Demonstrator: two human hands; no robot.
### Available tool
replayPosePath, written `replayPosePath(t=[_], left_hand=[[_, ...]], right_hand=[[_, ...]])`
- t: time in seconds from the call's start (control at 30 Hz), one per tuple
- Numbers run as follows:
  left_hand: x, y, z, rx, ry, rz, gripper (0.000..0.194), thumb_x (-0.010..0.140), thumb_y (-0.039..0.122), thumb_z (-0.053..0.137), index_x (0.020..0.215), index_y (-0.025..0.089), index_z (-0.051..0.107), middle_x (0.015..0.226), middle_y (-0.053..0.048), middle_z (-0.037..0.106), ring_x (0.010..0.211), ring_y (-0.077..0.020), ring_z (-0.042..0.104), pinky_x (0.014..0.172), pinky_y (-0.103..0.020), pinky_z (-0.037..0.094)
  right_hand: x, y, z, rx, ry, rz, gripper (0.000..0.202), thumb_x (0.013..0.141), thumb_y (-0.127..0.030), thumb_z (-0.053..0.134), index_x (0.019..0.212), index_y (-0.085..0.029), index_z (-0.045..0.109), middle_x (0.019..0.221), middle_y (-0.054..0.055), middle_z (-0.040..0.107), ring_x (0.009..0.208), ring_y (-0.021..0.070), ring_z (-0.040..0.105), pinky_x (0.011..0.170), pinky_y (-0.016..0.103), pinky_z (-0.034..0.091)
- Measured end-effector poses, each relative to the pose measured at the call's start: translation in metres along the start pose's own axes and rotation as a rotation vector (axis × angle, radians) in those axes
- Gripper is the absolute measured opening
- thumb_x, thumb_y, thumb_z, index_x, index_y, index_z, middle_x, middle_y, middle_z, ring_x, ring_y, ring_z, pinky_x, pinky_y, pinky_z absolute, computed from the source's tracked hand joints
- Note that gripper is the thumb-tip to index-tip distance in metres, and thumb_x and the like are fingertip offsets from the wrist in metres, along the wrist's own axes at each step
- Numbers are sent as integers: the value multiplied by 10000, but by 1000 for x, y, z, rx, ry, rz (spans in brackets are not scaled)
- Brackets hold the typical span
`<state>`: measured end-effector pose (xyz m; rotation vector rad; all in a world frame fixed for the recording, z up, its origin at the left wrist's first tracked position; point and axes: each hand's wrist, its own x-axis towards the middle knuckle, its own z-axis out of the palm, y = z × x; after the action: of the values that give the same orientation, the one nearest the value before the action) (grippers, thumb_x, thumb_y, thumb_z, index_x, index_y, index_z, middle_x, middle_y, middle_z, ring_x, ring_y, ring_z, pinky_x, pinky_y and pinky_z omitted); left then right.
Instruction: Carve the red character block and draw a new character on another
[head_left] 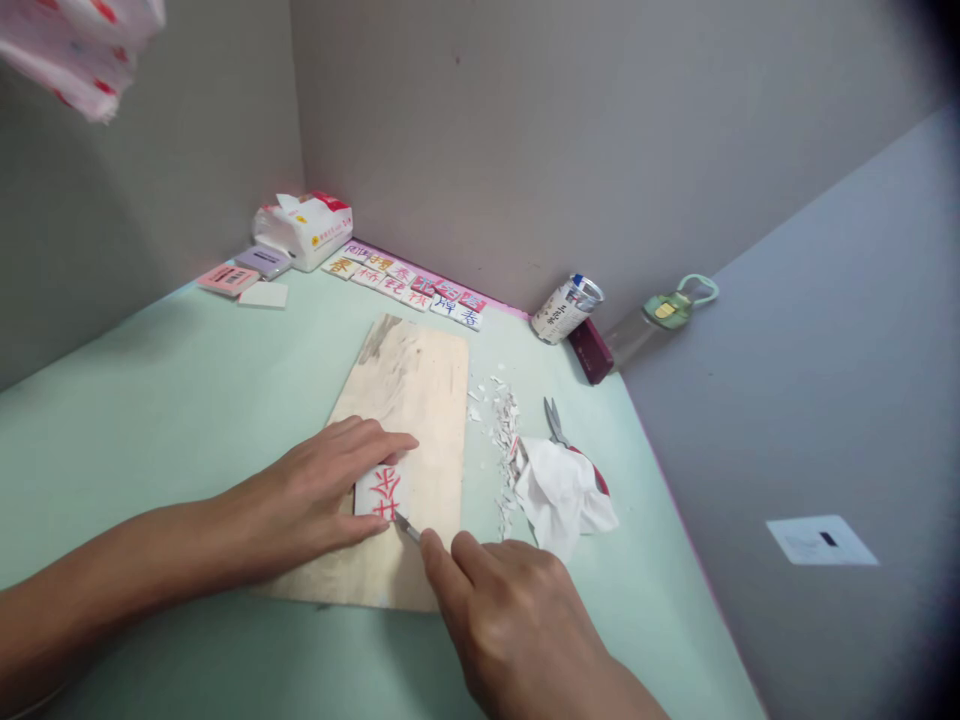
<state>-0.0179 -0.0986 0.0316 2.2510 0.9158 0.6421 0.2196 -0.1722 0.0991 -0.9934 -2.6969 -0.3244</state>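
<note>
A small white block (pixel 373 489) with a red character lies on the wooden board (pixel 431 400). My left hand (pixel 315 490) holds it from the left, thumb at its lower edge and fingers at its upper edge. My right hand (pixel 499 600) is closed round a slim carving knife (pixel 408 529), whose tip touches or nearly touches the lower right of the red character. Most of the knife's handle is hidden in my right hand. White shavings (pixel 505 430) lie right of the board, beside a crumpled white tissue (pixel 562 490).
Scissors (pixel 553 421) lie partly under the tissue. Rows of lettered blocks (pixel 405 285) line the back edge, with a tissue pack (pixel 307 230) and coloured pads (pixel 229 279) at left. A can (pixel 564 310), maroon case (pixel 591 352) and bottle (pixel 643 328) stand back right.
</note>
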Motion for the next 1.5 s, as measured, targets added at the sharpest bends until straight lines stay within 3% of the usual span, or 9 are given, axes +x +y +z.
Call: replayPosePath(t=[0.17,0.37,0.57,0.97,1.5], left_hand=[[1,0,-1,2,-11,-15,572,923,274,684,1442,297,445,1215,-26,582,1128,-233,553,982,-351,465],[1,1,-2,3,-10,-18,548,929,303,667,1435,295,457,1201,-39,601,1096,-243,574,954,-362,491],[-1,-1,0,18,2,-28,556,917,300,674,1434,293,468,1237,-42,605,1127,-252,572,973,-364,482],[0,1,-1,15,-22,-40,528,935,296,662,1424,294,463,1247,-39,587,1139,-249,559,982,-366,462],[0,0,-2,21,-6,-34,520,926,307,664,1416,302,489,1218,-37,603,1089,-243,583,931,-346,494]], right_hand=[[-2,-3,-1,3,17,-6,361,773,32,496,1061,-35,702,611,4,619,429,156,472,415,325,277],[-7,-3,0,5,45,6,344,943,23,391,1117,-39,682,648,13,620,474,156,492,450,320,315],[-17,5,14,66,103,37,358,1083,-47,314,1118,-65,670,679,7,602,523,146,492,487,303,331],[-28,7,20,95,191,18,235,1053,-30,439,1140,-32,657,682,7,562,568,151,464,476,307,320],[-31,-2,39,26,217,140,307,1069,-53,384,1097,-141,676,671,-5,542,545,137,437,511,282,308]])
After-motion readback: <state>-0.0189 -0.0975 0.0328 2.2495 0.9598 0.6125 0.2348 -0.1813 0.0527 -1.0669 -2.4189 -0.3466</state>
